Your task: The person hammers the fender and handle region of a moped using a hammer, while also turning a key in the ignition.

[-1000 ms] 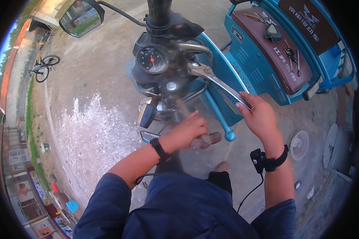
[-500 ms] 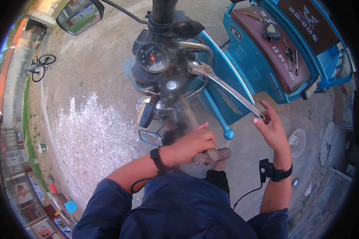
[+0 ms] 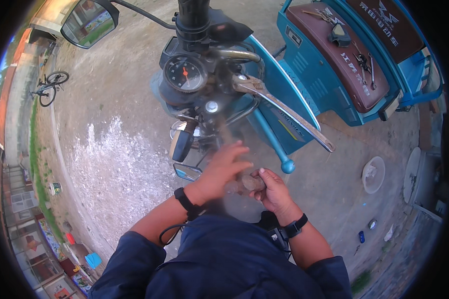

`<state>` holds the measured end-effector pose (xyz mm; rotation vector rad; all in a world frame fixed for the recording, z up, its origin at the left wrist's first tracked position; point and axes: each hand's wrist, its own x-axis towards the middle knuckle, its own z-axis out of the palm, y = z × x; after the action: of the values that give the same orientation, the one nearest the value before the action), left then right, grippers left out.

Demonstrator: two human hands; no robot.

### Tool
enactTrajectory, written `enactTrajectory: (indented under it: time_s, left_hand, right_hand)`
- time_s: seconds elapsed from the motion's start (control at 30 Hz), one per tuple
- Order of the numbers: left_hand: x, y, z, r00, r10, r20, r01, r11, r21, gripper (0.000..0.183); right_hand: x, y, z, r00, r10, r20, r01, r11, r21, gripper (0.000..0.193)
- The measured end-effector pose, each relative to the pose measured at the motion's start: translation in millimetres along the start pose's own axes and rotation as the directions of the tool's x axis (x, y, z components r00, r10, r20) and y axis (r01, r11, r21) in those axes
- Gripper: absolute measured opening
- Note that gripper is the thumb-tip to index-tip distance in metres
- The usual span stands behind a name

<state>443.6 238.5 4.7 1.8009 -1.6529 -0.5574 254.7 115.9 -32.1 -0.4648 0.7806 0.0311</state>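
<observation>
My right hand (image 3: pixel 274 192) is closed round the rusty head of a hammer (image 3: pixel 253 183) in front of my body. My left hand (image 3: pixel 219 169) is beside it, fingers spread and blurred by motion; whether its palm touches the hammer is hidden. Beyond the hands, an adjustable wrench (image 3: pixel 284 110) sits with its jaw at a bolt on the handlebar mount of a three-wheeler. Its long handle slants toward me on the right, with no hand on it. Left of the jaw is a round speedometer (image 3: pixel 185 73) with a red needle.
A blue three-wheeler body has a maroon seat (image 3: pixel 341 60) bearing wrenches and small parts. A blue lever with a ball knob (image 3: pixel 288 166) stands right of my hands. Mirrors (image 3: pixel 90 22) flank the handlebar. A white basin (image 3: pixel 373 174) lies on the ground at right, a bicycle (image 3: pixel 50 88) far left.
My right hand has left the wrench's handle end and moved left and nearer, taking hold of the hammer head. My left hand has loosened from the hammer and shifted left, its fingers spreading.
</observation>
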Motion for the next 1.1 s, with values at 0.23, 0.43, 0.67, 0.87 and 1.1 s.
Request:
enactTrajectory:
  time_s: [0.23, 0.43, 0.67, 0.87, 1.1]
  left_hand:
    - [-47, -5, 25, 0.805, -0.481, 0.348, -0.031, -0.62, -0.784, 0.069]
    - [-54, -18, 15, 0.708, -0.587, 0.394, -0.037, -0.587, -0.809, 0.066]
    - [-58, -39, 20, 0.645, -0.575, 0.503, 0.076, -0.607, -0.791, 0.043]
    - [-47, -51, 19, 0.741, -0.386, 0.549, 0.16, -0.693, -0.703, 0.018]
    - [-48, -59, 15, 0.734, -0.354, 0.58, 0.26, -0.642, -0.721, 0.012]
  right_hand:
    - [29, 42, 29, 0.997, 0.039, 0.068, -0.046, 0.993, 0.105, 0.031]
    - [20, 31, 41, 0.991, 0.128, 0.046, -0.1, 0.914, -0.392, 0.053]
    - [-62, -116, 55, 0.291, -0.794, 0.534, 0.098, -0.531, -0.842, 0.039]
    - [-24, -154, 46, 0.571, -0.797, 0.198, -0.311, -0.433, -0.846, 0.029]
    - [-18, -182, 55, 0.618, -0.764, 0.186, -0.446, -0.536, -0.717, 0.021]
